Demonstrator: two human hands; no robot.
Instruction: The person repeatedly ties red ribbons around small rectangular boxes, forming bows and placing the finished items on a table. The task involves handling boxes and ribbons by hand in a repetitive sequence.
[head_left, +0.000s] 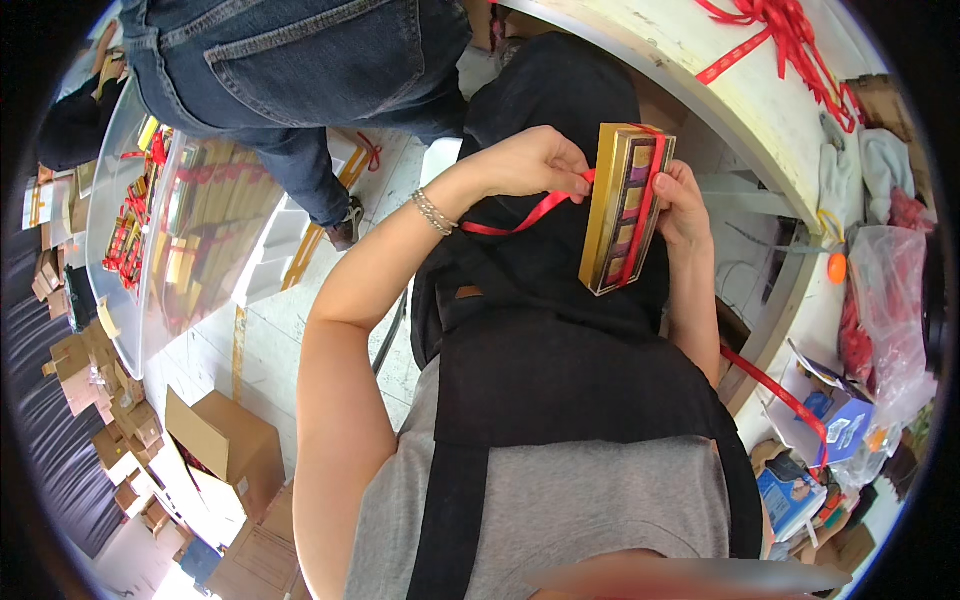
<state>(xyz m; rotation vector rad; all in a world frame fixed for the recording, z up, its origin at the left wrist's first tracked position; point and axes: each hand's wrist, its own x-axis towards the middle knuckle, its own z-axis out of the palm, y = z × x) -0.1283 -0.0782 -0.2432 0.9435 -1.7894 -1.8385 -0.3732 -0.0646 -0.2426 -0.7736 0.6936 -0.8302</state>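
Observation:
Over my lap, my right hand and my left hand are at a slim gold box with a windowed front (626, 210), which shows a row of small wrapped pieces. A red ribbon (643, 206) runs lengthwise down its front. My left hand (541, 165), seen at the picture's left with a chain bracelet on its wrist, pinches a loose length of the ribbon beside the box; the tail hangs across the black apron (555, 375). My right hand (681, 202) grips the box's other long edge, thumb on the front, other fingers partly hidden behind it.
A white table (750, 97) curves along the right, bearing a bundle of red ribbons (787, 37), gloves and plastic bags. A person in jeans (300, 67) stands close by at upper left, beside a clear bin (157, 300) of ribboned boxes. An open carton (247, 442) sits lower left.

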